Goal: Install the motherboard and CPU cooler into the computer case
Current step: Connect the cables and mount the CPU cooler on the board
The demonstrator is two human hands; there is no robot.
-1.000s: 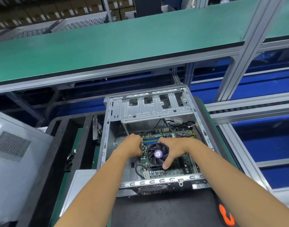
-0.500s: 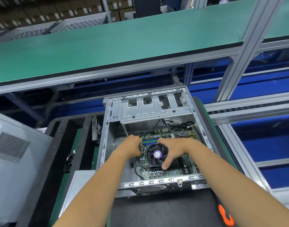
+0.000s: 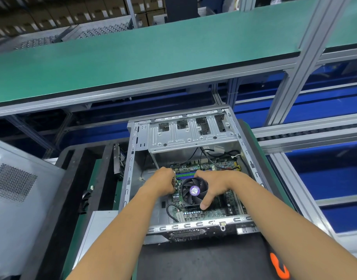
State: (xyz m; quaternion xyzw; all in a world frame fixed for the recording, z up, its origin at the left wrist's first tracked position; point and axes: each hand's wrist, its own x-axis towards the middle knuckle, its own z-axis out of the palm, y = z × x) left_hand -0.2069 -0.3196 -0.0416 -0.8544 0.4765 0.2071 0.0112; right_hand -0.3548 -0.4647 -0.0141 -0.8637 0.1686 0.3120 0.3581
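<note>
Inside the computer case (image 3: 131,178), right hand (image 3: 212,185) is gripping the CPU cooler (image 3: 193,191) at 3 o'clock, unmoved since earlier; left hand (image 3: 163,183) is pinching the motherboard (image 3: 224,201) edge at 9 o'clock, seating unfinished.

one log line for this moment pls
stage: seating cooler | right hand: grips CPU cooler | left hand: at cooler's left edge, grip unclear | motherboard: inside computer case
</note>
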